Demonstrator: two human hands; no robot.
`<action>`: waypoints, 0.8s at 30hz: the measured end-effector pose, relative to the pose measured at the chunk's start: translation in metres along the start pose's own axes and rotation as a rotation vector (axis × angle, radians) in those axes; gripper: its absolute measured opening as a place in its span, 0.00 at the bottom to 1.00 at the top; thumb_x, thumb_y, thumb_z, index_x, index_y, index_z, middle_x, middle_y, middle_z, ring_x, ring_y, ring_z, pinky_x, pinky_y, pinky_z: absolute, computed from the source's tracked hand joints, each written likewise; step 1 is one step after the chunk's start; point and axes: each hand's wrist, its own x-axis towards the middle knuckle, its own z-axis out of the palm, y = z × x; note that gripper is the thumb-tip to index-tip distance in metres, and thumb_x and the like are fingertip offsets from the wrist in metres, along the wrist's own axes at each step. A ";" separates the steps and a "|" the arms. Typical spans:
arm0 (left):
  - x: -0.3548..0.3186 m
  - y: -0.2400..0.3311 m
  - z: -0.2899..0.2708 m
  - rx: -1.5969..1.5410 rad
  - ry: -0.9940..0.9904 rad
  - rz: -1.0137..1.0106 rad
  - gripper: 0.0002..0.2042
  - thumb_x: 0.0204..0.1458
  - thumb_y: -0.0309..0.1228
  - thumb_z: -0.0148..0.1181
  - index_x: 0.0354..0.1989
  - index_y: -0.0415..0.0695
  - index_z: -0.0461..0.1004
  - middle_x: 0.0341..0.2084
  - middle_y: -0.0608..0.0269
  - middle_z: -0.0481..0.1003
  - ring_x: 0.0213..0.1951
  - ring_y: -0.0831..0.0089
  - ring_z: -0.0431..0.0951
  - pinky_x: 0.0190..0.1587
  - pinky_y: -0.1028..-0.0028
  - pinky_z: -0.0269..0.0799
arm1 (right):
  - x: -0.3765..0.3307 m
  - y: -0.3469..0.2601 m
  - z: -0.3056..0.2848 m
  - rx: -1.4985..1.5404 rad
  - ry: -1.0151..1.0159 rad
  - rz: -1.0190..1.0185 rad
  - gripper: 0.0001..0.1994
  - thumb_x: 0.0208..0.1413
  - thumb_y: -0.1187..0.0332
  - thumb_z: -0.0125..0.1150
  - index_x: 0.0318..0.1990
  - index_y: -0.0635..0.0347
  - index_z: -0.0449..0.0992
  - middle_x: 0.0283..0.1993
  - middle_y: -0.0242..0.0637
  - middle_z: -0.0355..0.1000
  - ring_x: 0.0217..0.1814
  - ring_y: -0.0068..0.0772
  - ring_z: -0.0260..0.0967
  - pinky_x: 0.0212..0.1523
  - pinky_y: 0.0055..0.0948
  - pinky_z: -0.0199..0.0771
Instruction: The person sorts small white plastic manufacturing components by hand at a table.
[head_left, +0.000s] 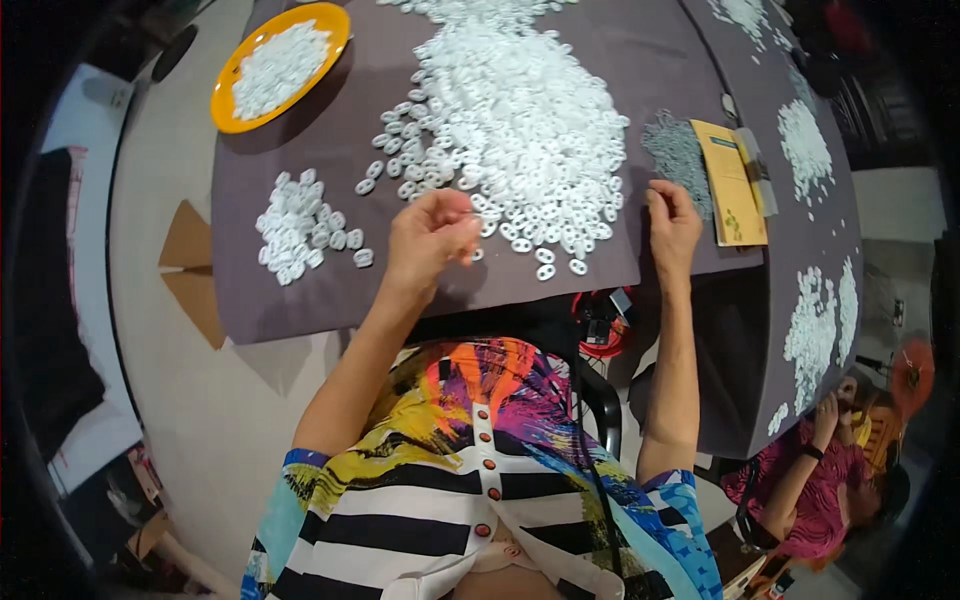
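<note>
A large heap of small white oval pieces with two holes (530, 130) spreads over the cloth in front of me. At its near left edge is my left hand (430, 240), fingers curled and thumb and fingertips drawn together. Whatever they hold, if anything, is too small to make out. My right hand (675, 228) is closed in a pinch beside a pile of tiny grey pieces (678, 155); its grip hides any content. Left of my left hand lies a smaller pile of white two-holed pieces (295, 225), a few scattered at its right side.
An orange plate (222, 105) full of white pieces stands at the far left of the grey tablecloth (345, 160). Right of the grey pile lies a yellow booklet (728, 185). More white piles (810, 335) line the right side, where another person in pink (810, 490) sits.
</note>
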 end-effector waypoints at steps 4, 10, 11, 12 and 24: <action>-0.006 -0.009 0.000 -0.247 -0.081 -0.118 0.09 0.45 0.20 0.57 0.36 0.35 0.72 0.23 0.61 0.72 0.22 0.77 0.73 0.24 0.79 0.73 | 0.005 0.003 -0.002 -0.132 0.016 -0.065 0.04 0.50 0.75 0.54 0.34 0.63 0.73 0.30 0.26 0.67 0.29 0.15 0.61 0.30 0.15 0.62; -0.012 -0.007 -0.003 -0.206 -0.054 -0.204 0.09 0.46 0.21 0.55 0.37 0.34 0.71 0.25 0.62 0.72 0.23 0.77 0.72 0.24 0.80 0.71 | 0.010 -0.011 0.002 -0.185 -0.098 -0.185 0.07 0.48 0.77 0.54 0.35 0.62 0.75 0.28 0.34 0.69 0.29 0.22 0.65 0.31 0.20 0.64; -0.013 -0.010 -0.005 -0.205 -0.044 -0.214 0.08 0.47 0.21 0.55 0.37 0.35 0.71 0.25 0.62 0.72 0.23 0.77 0.72 0.24 0.80 0.71 | 0.009 -0.008 0.003 -0.219 -0.101 -0.188 0.07 0.48 0.78 0.54 0.35 0.62 0.75 0.28 0.35 0.69 0.29 0.22 0.65 0.31 0.19 0.63; -0.013 -0.013 -0.006 -0.215 -0.074 -0.218 0.08 0.47 0.21 0.55 0.37 0.35 0.71 0.25 0.62 0.72 0.23 0.77 0.72 0.24 0.80 0.71 | 0.009 -0.003 0.004 -0.255 -0.103 -0.191 0.07 0.48 0.78 0.54 0.35 0.63 0.75 0.28 0.35 0.69 0.29 0.21 0.64 0.31 0.19 0.63; -0.016 -0.026 -0.014 -0.261 -0.067 -0.216 0.07 0.47 0.21 0.55 0.35 0.36 0.72 0.22 0.64 0.72 0.20 0.79 0.72 0.20 0.81 0.71 | 0.010 -0.003 -0.001 -0.065 -0.124 0.039 0.11 0.43 0.79 0.55 0.38 0.64 0.74 0.30 0.37 0.71 0.30 0.25 0.69 0.32 0.21 0.67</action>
